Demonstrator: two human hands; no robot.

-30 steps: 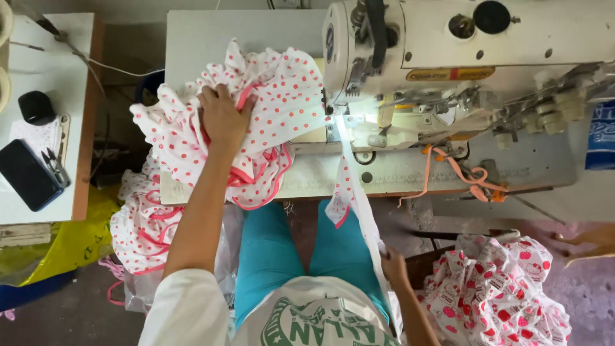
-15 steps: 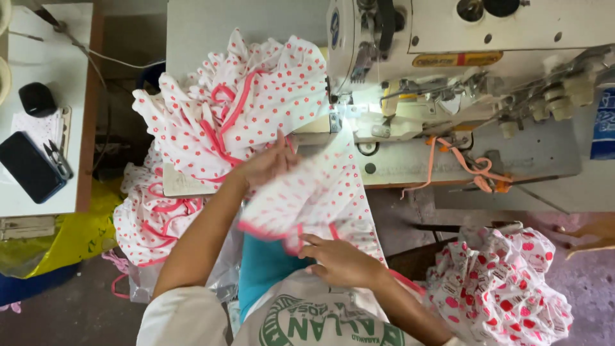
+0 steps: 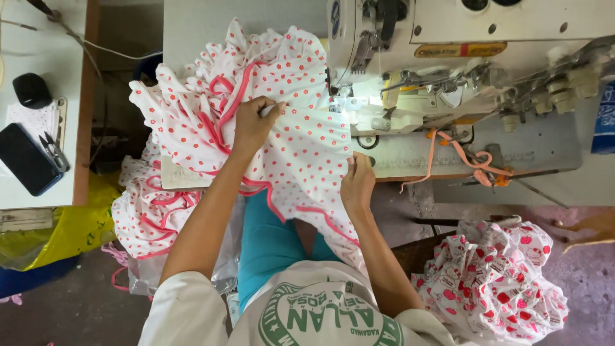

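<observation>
A black phone (image 3: 25,159) and small scissors (image 3: 54,150) lie on the side table (image 3: 48,192)

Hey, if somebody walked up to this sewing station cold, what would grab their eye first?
Probably the white fabric with red dots and pink trim, spread across the middle of the table up to the lit sewing machine at upper right. The left hand pinches a fold of it and the right hand holds its edge near the machine. A second heap of red-printed cloth sits at lower right.
</observation>
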